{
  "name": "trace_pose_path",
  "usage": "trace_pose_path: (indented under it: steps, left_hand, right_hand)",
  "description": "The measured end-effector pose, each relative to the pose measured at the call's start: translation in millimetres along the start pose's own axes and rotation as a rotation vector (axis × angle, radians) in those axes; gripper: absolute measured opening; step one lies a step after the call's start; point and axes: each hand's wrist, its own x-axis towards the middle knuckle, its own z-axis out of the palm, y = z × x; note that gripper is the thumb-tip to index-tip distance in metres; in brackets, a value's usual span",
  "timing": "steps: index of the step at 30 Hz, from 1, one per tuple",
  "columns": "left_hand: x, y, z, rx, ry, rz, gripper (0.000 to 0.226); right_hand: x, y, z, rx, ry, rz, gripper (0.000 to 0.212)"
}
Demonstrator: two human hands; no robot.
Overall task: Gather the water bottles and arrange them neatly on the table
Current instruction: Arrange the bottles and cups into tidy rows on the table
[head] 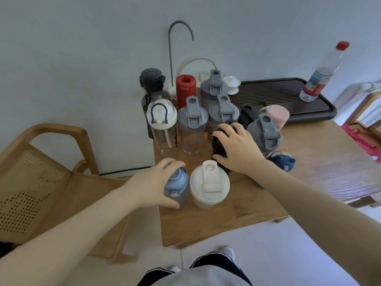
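The left hand point(153, 183) wraps its fingers around a blue bottle point(176, 185) at the table's point(216, 228) near-left corner. Just right of it stands a white shaker point(209, 185). The right hand point(237, 149) clamps over a black bottle point(218, 146), with grey-lidded bottles point(192, 124) just beyond.

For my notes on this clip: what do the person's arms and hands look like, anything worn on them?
Both forearms are bare as far as the frame shows: no sleeves, gloves, watch or bracelet in view. The right hand wears a thin gold-coloured ring on one finger. The left hand shows no ring or other jewellery on its visible side.
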Motion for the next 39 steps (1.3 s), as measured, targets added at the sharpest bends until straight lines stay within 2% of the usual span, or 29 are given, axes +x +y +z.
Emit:
trace_pose_path:
  steps: [2,4,7,8,10,12,14,17,24,30,36,39]
  left_hand:
    - [4,1,12,0.03,0.09,0.004,0.082]
    - [10,-2,18,0.009,0.178,-0.019,0.075]
    - [20,-15,16,-0.056,0.27,-0.074,0.073]
    - [24,-19,14,-0.08,0.292,-0.084,0.072]
    - [31,-24,10,-0.115,0.32,-0.078,0.07]
    - [36,-26,9,-0.113,0.325,-0.057,0.07]
    - [40,-29,9,-0.116,0.323,-0.042,0.071]
    - [41,-34,9,-0.119,0.315,-0.015,0.074]
    - [34,-41,14,-0.084,0.304,0.001,0.076]
    - [38,-36,15,-0.095,0.333,-0.072,0.067]
    - [46,-39,8,-0.089,0.35,-0.079,0.068]
    - [45,-40,9,-0.083,0.361,-0.065,0.069]
  right_hand:
    - [-2,-2,3,-0.024,0.023,-0.002,0.058]
    - [-7,-6,5,-0.02,0.122,-0.002,0.049]
    - [-20,-15,2,0.134,0.236,-0.104,0.046]
    - [-24,-19,-2,0.215,0.191,-0.163,0.051]
    - [-32,-29,-12,0.32,-0.075,-0.19,0.068]
    - [-36,-35,-13,0.164,-0.355,-0.211,0.087]
    - [-37,-42,-8,-0.057,-0.443,-0.264,0.095]
    - [-30,-49,1,-0.216,-0.366,-0.315,0.098]
    - [10,-58,4,-0.233,-0.282,-0.275,0.095]
    - [23,-63,8,-0.395,-0.206,-0.267,0.094]
    - [18,-72,18,-0.293,-0.122,-0.146,0.07]
    - [18,-76,32,-0.311,0.02,-0.086,0.065]
